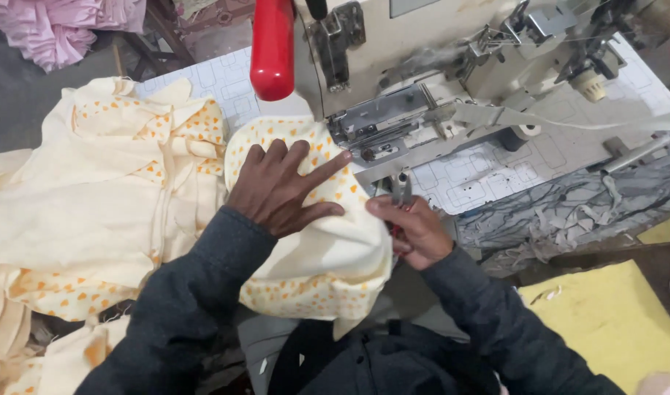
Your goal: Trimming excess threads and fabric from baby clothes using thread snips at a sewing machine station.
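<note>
I am pressing my left hand (280,186) flat, fingers spread, on the cream orange-dotted fabric (316,249) lying at the sewing machine (422,95), at the front edge of the patterned table (488,175). My right hand (415,230) is curling closed around small metal snips (401,192) just beside the cloth.

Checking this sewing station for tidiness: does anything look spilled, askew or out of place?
Yes. A heap of grey fabric trimmings hangs tangled over the table edge right of the sewing machine. The left hand presses the yellow dotted cloth flat; the right hand grips small snips.
</note>
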